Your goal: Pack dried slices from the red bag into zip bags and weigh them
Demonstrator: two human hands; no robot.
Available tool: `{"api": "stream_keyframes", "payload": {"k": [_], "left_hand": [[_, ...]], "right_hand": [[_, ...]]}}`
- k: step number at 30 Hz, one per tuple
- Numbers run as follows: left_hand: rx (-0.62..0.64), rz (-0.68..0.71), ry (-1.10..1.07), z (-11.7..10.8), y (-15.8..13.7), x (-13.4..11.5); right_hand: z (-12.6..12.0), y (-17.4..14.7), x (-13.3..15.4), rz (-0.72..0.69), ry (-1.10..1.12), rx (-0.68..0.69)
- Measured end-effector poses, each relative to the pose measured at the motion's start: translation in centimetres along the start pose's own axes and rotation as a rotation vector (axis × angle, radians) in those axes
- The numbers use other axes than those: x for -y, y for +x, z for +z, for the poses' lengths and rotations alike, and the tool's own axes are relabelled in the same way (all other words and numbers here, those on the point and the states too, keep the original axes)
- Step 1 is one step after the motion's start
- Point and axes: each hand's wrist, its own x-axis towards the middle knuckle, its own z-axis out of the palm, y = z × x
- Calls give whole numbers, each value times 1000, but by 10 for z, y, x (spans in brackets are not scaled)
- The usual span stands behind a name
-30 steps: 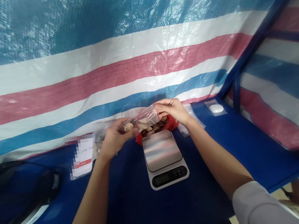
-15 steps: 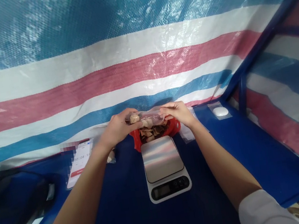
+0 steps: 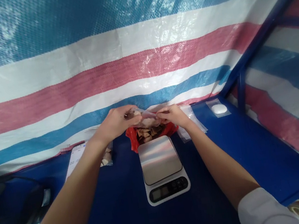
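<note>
Between my hands a clear plastic bag (image 3: 148,121) with pale chunky pieces in it is held above a red bag (image 3: 133,139). My left hand (image 3: 118,121) is closed on the bag's left end, and my right hand (image 3: 173,115) pinches its right end. Brown dried slices (image 3: 146,134) lie in the opened red bag underneath. Just in front stands a white kitchen scale (image 3: 162,169) with a bare, shiny plate and a dark display. What the pieces are, I cannot make out.
Left of the scale lies another filled clear bag (image 3: 106,158), with a phone (image 3: 74,157) partly behind my forearm. Flat clear bags (image 3: 190,122) lie by my right wrist. A white rounded object (image 3: 219,109) sits farther right. Striped sheeting (image 3: 131,69) hangs behind the blue table (image 3: 246,141).
The clear bag has tilted, its right end now lower, and my hands have shifted slightly. The view has moved a little, showing more of the filled bag at left.
</note>
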Motion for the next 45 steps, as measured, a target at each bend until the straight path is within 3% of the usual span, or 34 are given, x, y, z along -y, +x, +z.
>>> {"api": "stream_keyframes", "payload": {"k": [3, 7, 15, 19, 29, 45], "left_hand": [[30, 39, 93, 3, -1, 7], [-42, 71, 128, 6, -1, 12], [-169, 120, 211, 7, 4, -3], [-219, 132, 142, 11, 3, -3], [-205, 14, -50, 19, -12, 33], [-367, 68, 24, -1, -4, 11]], "right_hand": [[-1, 0, -2, -18, -69, 5], [-2, 2, -6, -7, -156, -47], [1, 1, -6, 10, -125, -37], [1, 0, -4, 49, -100, -34], [-1, 2, -6, 76, -172, -98], [14, 8, -12, -52, 52, -59]]}}
